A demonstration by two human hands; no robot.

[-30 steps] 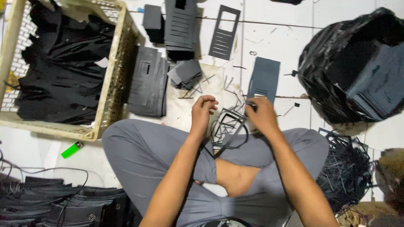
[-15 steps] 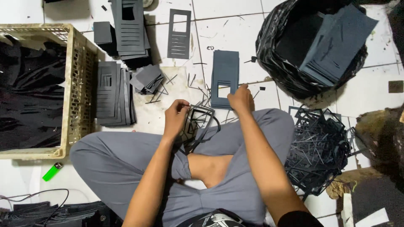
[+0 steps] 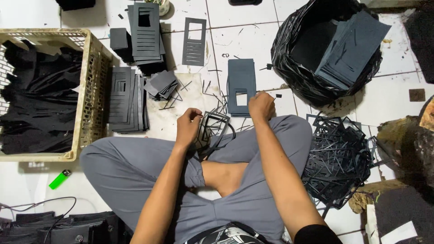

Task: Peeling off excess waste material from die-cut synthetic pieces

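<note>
Both hands' fingers [image 3: 195, 114] apparently pinch the black cut-out frame [image 3: 216, 129].

A white tiled floor [image 3: 253, 36] carries everything: a cream plastic crate [image 3: 92, 90] at the left, stacks of dark cut-out panels [image 3: 129, 101] beside it, a black bag [image 3: 316, 68] upper right, a heap of black offcut strips [image 3: 339, 158], and a green lighter [image 3: 59, 179].

The crate [image 3: 92, 97] of black sheets runs off the left edge. Both hands [image 3: 187, 126] [image 3: 261, 106] curl, fingertips hidden against the black cut-out frame [image 3: 214, 129]. The bag [image 3: 289, 54] hides the lower ends of its dark panels [image 3: 350, 45].
</note>
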